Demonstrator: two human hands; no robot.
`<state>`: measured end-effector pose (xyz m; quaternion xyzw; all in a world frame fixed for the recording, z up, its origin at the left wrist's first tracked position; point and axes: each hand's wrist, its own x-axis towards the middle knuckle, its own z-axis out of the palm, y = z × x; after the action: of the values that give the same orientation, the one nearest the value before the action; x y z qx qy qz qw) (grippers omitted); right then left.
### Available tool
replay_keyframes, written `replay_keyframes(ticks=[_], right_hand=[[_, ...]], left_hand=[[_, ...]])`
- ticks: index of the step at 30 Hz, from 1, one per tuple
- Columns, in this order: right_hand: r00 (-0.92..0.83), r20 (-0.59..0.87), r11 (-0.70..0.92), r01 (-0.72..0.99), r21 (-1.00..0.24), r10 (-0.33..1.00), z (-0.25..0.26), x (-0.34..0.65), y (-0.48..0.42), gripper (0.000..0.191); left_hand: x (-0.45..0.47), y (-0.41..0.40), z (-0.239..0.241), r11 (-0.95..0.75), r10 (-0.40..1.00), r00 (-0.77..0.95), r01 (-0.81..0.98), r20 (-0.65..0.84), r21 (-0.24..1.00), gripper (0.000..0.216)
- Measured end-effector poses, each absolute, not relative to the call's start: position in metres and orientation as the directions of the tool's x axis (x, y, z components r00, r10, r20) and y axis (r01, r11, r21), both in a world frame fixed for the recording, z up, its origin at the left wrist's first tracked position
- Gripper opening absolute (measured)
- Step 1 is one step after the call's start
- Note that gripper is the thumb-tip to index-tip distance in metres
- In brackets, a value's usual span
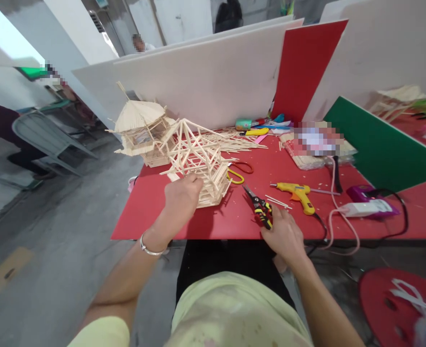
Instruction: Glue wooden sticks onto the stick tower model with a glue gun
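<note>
A partly built house model of thin wooden sticks (213, 185), with an open roof frame, stands on the red table. My left hand (184, 195) is closed at its front left side, fingertips at the sticks; the exact grip is partly hidden by the hand. My right hand (283, 231) has its thumb and fingers around the handles of black-and-yellow snips (258, 205), whose blades point up and left over the tabletop. Short loose sticks (278, 201) lie just beyond the right hand. Scissors (237, 177) with red and yellow handles rest beside the model.
Behind stands a stick house with a covered roof (140, 118), near a pile of sticks (231, 140). A yellow glue gun (296, 193) lies to the right, its cord by a power strip (368, 208). White boards (206, 77) and a green panel (382, 149) bound the red table (148, 212).
</note>
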<state>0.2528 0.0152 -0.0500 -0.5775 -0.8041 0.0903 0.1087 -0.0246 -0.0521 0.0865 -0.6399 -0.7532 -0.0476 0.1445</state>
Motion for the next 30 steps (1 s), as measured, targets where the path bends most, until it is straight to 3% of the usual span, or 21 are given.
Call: replay_keyframes(ticks=[10, 14, 18, 21, 23, 25, 28, 30], right_hand=[[-0.386, 0.064, 0.389, 0.884, -0.260, 0.920, -0.056, 0.257, 0.017, 0.067], [-0.389, 0.080, 0.396, 0.882, -0.256, 0.918, -0.057, 0.258, 0.015, 0.067], [-0.378, 0.087, 0.388, 0.888, -0.248, 0.922, -0.056, 0.259, 0.015, 0.068], [-0.358, 0.107, 0.372, 0.911, -0.178, 0.928, -0.054, 0.259, 0.015, 0.071], [-0.341, 0.192, 0.368, 0.920, -0.132, 0.920, -0.049, 0.258, 0.013, 0.069], [-0.366, 0.336, 0.435, 0.886, -0.159, 0.868, -0.037, 0.253, 0.008, 0.054], [-0.487, 0.546, 0.694, 0.667, -0.271, 0.681, -0.008, 0.232, -0.001, 0.025], [-0.563, 0.624, 0.825, 0.499, -0.266, 0.542, 0.016, 0.206, -0.006, 0.025]], left_hand=[[-0.022, -0.049, 0.077, 0.194, 0.937, -0.125, 0.963, 0.325, -0.188, 0.028], [-0.022, -0.047, 0.072, 0.128, 0.920, -0.061, 0.980, 0.387, -0.150, 0.029], [-0.025, -0.060, 0.066, 0.068, 0.854, -0.004, 0.992, 0.520, -0.105, 0.033], [-0.033, -0.082, 0.061, 0.161, 0.740, -0.061, 0.983, 0.670, -0.087, 0.029], [-0.042, -0.097, 0.055, 0.209, 0.693, -0.129, 0.978, 0.709, -0.026, 0.023], [-0.050, -0.108, 0.048, 0.207, 0.658, -0.190, 0.976, 0.729, 0.068, 0.019], [-0.058, -0.113, 0.035, 0.180, 0.617, -0.258, 0.966, 0.744, 0.186, 0.020], [-0.059, -0.110, 0.027, 0.143, 0.612, -0.273, 0.961, 0.742, 0.235, 0.022]])
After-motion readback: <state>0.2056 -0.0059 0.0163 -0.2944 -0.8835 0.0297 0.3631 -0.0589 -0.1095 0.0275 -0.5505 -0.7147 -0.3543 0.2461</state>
